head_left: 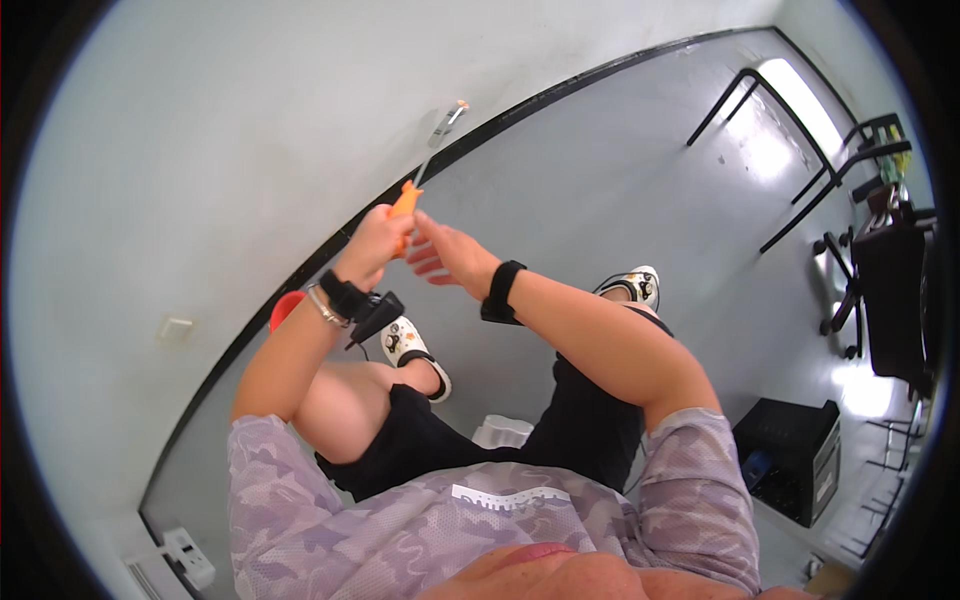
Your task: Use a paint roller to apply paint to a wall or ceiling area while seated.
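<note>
My left hand is closed round the orange handle of a long tool. A thin metal shaft runs from the handle to a slim grey-and-white head with an orange tip, like a small paint roller frame. The head lies in front of the white wall, just above the black baseboard; whether it touches the wall I cannot tell. My right hand is beside the handle with its fingers apart. Its fingertips come close to the left hand, and contact is unclear. Both wrists wear black straps.
Below my left forearm, a red container stands by the baseboard. A wall switch or socket sits to the left. At right are a black-legged table, a dark wheeled chair and a black box-like appliance on the grey floor.
</note>
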Demonstrator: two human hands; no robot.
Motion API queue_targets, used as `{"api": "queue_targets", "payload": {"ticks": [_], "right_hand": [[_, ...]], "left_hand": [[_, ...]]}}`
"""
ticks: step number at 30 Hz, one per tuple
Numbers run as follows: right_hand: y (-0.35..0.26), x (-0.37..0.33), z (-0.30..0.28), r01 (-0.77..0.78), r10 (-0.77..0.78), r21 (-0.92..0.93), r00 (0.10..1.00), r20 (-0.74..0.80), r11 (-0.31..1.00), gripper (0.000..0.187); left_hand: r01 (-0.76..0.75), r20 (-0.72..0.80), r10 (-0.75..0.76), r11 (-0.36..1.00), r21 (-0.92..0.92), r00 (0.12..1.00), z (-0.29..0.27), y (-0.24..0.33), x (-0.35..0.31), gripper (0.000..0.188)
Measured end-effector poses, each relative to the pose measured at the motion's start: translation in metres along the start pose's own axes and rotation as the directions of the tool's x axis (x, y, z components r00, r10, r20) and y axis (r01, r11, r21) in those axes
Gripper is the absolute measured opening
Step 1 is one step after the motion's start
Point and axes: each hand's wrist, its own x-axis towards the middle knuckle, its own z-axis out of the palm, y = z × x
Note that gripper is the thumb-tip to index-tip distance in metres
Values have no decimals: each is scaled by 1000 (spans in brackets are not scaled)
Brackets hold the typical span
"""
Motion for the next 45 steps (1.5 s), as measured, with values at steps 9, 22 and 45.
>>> {"api": "queue_targets", "payload": {"ticks": [9, 22, 45], "right_hand": [[9, 6, 2, -112, 130, 303, 991, -41, 946, 25], [-34, 57, -183, 127, 17, 770, 984, -176, 625, 12], [-45, 5, -259, -150, 190, 321, 977, -98, 935, 15]], "left_hand": [[-302, 14, 345, 801, 518, 939, 34, -17, -51, 40], [-714, 655, 286, 229, 662, 699, 23, -14, -148, 39], [-717, 609, 380, 403, 569, 697, -12, 31, -100, 36]]}}
